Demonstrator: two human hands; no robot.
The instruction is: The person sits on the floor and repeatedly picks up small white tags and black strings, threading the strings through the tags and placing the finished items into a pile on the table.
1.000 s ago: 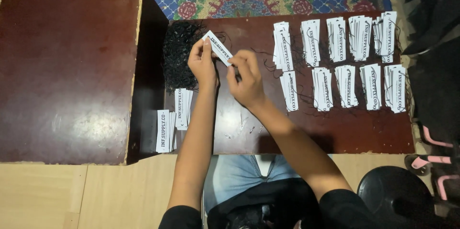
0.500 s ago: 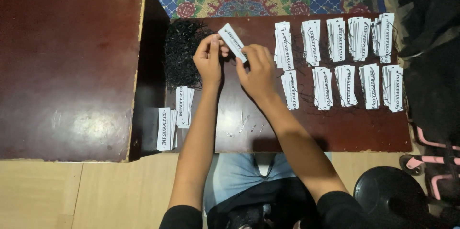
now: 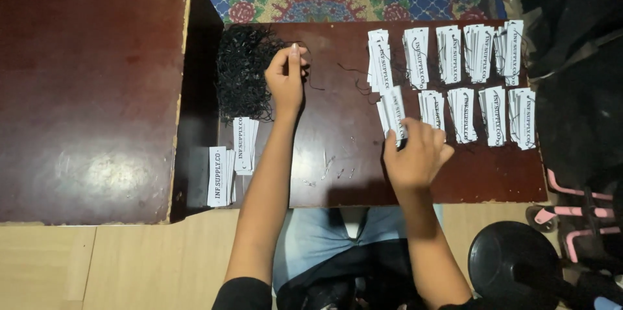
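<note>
Pinching a thin black string (image 3: 305, 67) beside the tangled black string pile (image 3: 243, 70) at the dark wooden worktop's (image 3: 337, 154) far left corner, left hand (image 3: 285, 76) grip pressed together, right hand (image 3: 415, 157) fingers closed on a stack of white paper tags (image 3: 392, 112) mid-worktop.

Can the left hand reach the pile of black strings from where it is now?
Probably yes. The left hand is already at the right edge of the pile of black strings, fingertips pinching a strand, and nothing lies between them.

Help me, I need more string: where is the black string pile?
Head view: the string pile lies at the low table's far left corner, just left of the left hand.
</note>
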